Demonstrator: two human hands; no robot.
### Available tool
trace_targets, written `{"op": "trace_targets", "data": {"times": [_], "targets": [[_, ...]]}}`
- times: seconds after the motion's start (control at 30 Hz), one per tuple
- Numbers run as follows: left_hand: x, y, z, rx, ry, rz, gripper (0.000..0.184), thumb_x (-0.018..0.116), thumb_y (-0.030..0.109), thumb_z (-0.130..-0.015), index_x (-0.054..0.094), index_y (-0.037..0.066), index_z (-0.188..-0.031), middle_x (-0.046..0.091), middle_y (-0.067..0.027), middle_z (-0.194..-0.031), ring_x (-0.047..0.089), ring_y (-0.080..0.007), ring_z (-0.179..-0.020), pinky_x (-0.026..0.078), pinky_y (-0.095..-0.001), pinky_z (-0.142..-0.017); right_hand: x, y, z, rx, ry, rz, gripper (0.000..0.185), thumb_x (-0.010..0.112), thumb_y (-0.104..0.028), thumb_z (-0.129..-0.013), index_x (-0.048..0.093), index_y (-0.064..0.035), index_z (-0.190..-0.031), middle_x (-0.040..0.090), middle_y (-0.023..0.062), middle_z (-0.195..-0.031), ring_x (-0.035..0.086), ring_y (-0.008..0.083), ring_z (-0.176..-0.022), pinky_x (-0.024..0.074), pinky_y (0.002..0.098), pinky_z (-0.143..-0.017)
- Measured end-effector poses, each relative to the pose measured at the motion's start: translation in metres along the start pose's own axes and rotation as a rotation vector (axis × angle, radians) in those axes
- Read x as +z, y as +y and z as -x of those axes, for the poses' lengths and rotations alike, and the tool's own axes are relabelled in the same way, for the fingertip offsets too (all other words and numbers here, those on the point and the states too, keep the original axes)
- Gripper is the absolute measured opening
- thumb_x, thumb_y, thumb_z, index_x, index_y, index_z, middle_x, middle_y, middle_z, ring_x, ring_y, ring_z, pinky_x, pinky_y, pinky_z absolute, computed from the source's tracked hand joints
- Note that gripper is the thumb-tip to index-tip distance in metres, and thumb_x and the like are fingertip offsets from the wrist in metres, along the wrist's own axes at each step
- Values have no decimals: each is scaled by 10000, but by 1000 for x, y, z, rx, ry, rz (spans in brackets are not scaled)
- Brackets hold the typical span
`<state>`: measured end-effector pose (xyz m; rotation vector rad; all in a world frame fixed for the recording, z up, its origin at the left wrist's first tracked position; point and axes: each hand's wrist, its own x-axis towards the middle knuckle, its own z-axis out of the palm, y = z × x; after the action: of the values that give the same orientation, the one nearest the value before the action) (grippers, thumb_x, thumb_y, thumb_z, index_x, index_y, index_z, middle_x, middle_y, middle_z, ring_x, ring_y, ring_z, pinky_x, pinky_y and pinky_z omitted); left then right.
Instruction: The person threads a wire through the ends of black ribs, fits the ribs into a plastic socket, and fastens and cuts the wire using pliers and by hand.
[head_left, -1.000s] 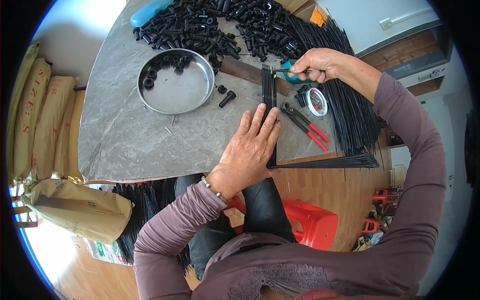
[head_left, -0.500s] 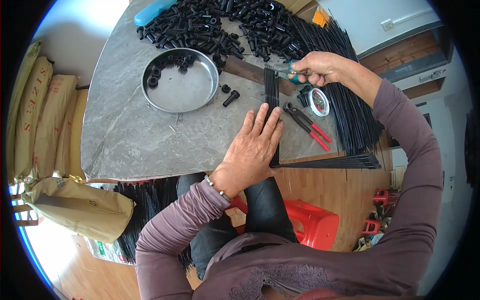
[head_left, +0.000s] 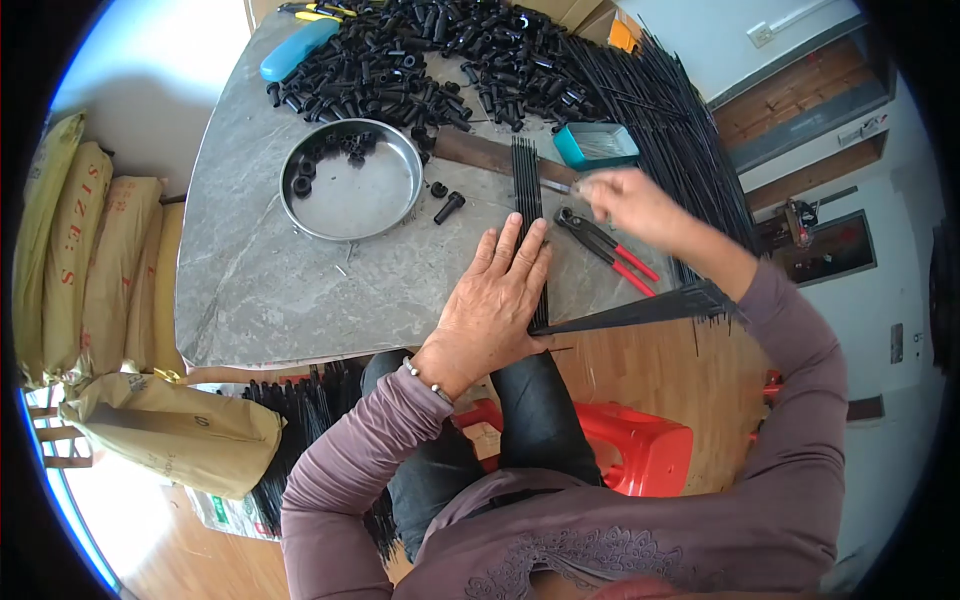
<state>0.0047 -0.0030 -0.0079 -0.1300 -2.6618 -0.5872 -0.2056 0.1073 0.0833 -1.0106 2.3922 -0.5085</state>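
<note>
My left hand (head_left: pixel 497 290) lies flat, fingers stretched out, on a row of thin black rods (head_left: pixel 526 175) at the table's front edge. From beneath that hand a second sheaf of black rods (head_left: pixel 640 310) runs off to the right. Closed in a pinch, my right hand (head_left: pixel 635 205) holds a thin metal tool (head_left: pixel 556 186), whose tip points left toward the rods; its grip is hidden by my blurred fingers. Under the rods' far ends lies a flat brown bar (head_left: pixel 470 152). Pincers with red handles (head_left: pixel 610 250) rest between my hands.
A round metal dish (head_left: pixel 350 190) holds small black nuts; a black bolt (head_left: pixel 450 208) lies beside it. Behind are a heap of black bolts (head_left: pixel 400 75), a blue case (head_left: pixel 300 50), a teal box (head_left: pixel 597 147) and many more rods (head_left: pixel 680 130). Sacks (head_left: pixel 75 250) stand left.
My right hand has moved toward me, off the rods' far ends, and now covers the round white-rimmed container. The teal box shows fully. My left hand stays on the rods; the camera view has shifted slightly.
</note>
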Motion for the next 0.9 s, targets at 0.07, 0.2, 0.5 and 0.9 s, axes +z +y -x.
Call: {"op": "trace_targets", "data": {"times": [0.07,0.2,0.5,0.9], "targets": [[0,1,0,10,3,7,937,753,514,-638,419,-13,-1337,300,-185,-1468,242,-373,-1380,239,-457,-1124,23,14,18,10,20,-49,275,592,-215,-915,625,6,-1075,587,-1,-772,522,78,-664,448,243,-615],[-3,2,-2,15,-24,-11,945,762,498,-632,409,-16,-1343,296,-191,-1468,244,-382,-1379,248,-455,-1121,57,31,34,-337,394,67,242,573,-148,-916,606,23,-1083,639,74,-874,603,165,-792,489,288,-742],[-7,1,-4,64,-54,-36,963,754,517,-624,409,-24,-1342,309,-199,-1458,255,-391,-1371,272,-458,-1107,87,24,60,-412,597,379,256,627,-148,-807,612,-48,-1042,635,107,-952,611,307,-856,494,393,-733],[-9,11,-12,43,-103,-57,928,730,489,-678,376,-18,-1370,303,-218,-1471,258,-425,-1371,277,-481,-1097,15,49,-12,-539,772,440,83,611,-128,-812,623,-96,-888,596,57,-866,566,261,-861,412,407,-735]]}}
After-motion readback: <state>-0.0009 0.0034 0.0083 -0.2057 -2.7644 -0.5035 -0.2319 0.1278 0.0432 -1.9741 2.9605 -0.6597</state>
